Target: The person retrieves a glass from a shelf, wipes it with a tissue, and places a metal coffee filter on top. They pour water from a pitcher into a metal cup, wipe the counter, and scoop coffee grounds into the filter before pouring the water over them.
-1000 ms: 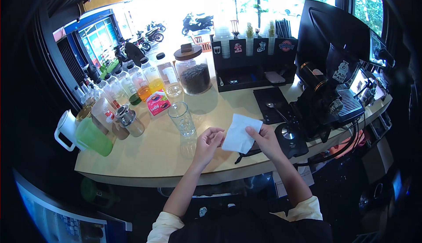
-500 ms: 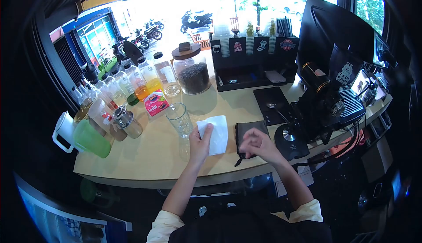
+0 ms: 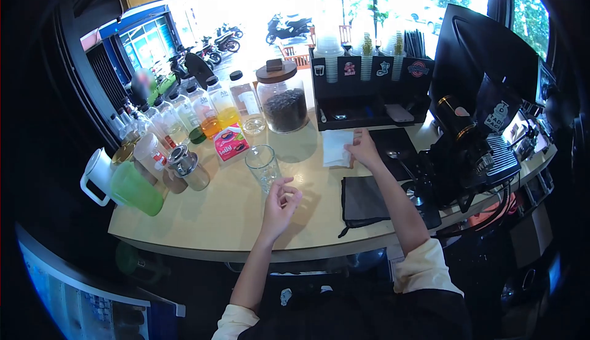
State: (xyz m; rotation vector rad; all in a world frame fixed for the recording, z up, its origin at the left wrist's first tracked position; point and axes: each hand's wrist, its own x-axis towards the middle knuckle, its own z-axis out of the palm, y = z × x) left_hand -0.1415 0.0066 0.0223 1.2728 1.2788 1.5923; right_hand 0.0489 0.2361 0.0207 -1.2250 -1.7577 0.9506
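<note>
My right hand (image 3: pixel 365 150) pinches the right edge of a white folded paper napkin (image 3: pixel 337 148) over the back of the counter, in front of the black organizer. Empty, with loosely curled fingers apart, my left hand (image 3: pixel 282 206) hovers just in front of a clear drinking glass (image 3: pixel 263 166). The glass stands upright on the wooden counter (image 3: pixel 215 226). Under my right forearm lies a dark grey cloth pouch (image 3: pixel 364 200) with a black border. A pink jelly box (image 3: pixel 230 144) sits behind the glass.
Bottles of coloured liquid (image 3: pixel 209 118), a jar of dark beans (image 3: pixel 283 109) and a green pitcher (image 3: pixel 136 187) line the left and back. A black organizer (image 3: pixel 369 88) holds stacked cups. On the right are a black mat (image 3: pixel 389 141), a spoon (image 3: pixel 393 154) and a coffee machine (image 3: pixel 455 162).
The napkin has passed from my left hand to my right, which has carried it away toward the organizer. My left hand has let go and opened. The view has shifted slightly.
</note>
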